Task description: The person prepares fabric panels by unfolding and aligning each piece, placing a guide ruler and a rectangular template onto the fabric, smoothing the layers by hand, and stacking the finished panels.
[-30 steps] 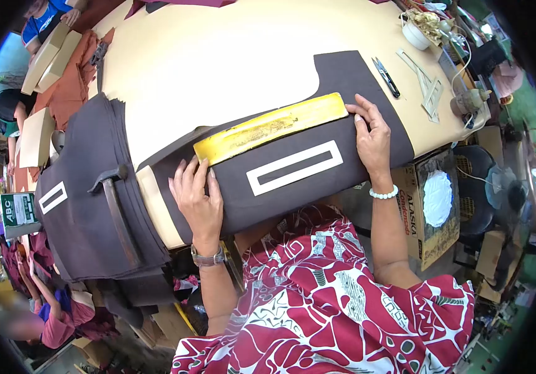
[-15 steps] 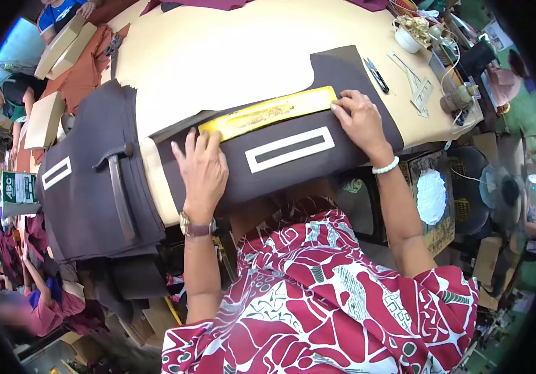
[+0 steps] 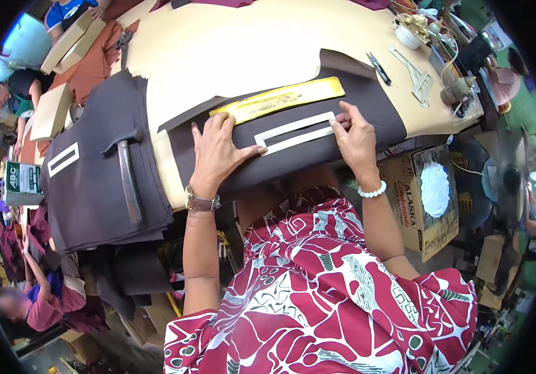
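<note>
A dark fabric piece (image 3: 380,109) lies across the table's near edge. On it rests a white rectangular frame (image 3: 296,126), just below a yellow bar (image 3: 286,98). My left hand (image 3: 217,149) is spread on the fabric, fingertips by the yellow bar's left end and thumb at the white frame's lower left corner. My right hand (image 3: 356,138) pinches the white frame's right end between thumb and index finger.
Left is a stack of dark fabric (image 3: 90,174) with a hammer (image 3: 128,177) and another white frame (image 3: 63,159). Snips (image 3: 379,68) and clear rulers (image 3: 414,78) lie at the right. Co-workers (image 3: 46,296) are at the left.
My right hand has moved down from the yellow bar's right end to the white frame. My left thumb has come down to the frame's left corner. The fabric's top edge has folded up more.
</note>
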`<state>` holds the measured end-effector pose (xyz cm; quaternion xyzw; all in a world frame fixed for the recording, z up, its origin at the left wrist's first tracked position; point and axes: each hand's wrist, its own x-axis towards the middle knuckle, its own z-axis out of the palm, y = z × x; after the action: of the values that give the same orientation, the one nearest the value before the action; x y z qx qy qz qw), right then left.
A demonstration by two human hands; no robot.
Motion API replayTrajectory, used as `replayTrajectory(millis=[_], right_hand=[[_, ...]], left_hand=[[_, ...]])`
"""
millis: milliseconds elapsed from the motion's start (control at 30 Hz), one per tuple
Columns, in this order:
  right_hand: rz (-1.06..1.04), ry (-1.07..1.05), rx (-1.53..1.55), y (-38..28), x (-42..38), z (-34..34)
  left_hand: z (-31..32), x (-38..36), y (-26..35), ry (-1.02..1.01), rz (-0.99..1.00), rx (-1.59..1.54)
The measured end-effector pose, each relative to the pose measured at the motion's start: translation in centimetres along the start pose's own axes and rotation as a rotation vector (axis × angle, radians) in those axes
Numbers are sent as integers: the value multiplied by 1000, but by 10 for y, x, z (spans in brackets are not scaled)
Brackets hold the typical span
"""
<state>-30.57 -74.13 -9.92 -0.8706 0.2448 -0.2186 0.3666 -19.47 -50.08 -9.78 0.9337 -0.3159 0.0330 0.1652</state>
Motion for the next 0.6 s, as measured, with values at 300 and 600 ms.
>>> replayTrajectory(millis=[300, 600], right_hand=[[251, -277, 496, 16, 36, -18], [240, -177, 610, 16, 44, 0]], left_hand=[[2, 3, -5, 60, 16, -20], [-3, 16, -27, 59, 61, -199]])
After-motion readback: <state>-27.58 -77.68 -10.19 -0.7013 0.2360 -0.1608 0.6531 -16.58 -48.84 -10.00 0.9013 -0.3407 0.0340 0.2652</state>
